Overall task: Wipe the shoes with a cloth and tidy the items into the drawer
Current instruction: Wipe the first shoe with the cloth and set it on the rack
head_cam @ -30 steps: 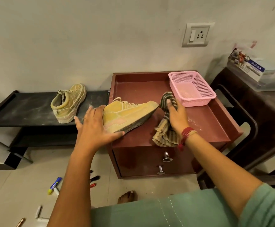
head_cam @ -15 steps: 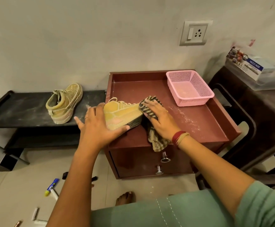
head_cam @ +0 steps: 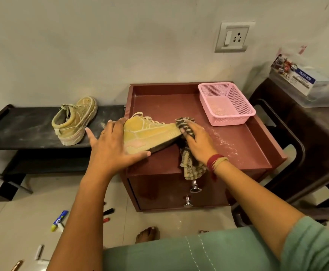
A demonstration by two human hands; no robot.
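Note:
A tan shoe lies on its side on top of the dark red drawer cabinet, sole toward me. My left hand presses down on its heel end and holds it still. My right hand grips a striped cloth and holds it against the toe of the shoe; the rest of the cloth hangs over the cabinet's front edge. A second, dusty tan shoe stands alone on the low black shelf to the left. Both drawers, with metal knobs, are closed.
An empty pink basket sits at the cabinet's back right corner. White dust streaks the cabinet top near my right wrist. Markers and pens lie scattered on the tiled floor at left. A dark table with a plastic box stands to the right.
My right hand with the cloth moved left onto the shoe's toe, then slid back toward the tip. My left hand stayed on the heel of the shoe.

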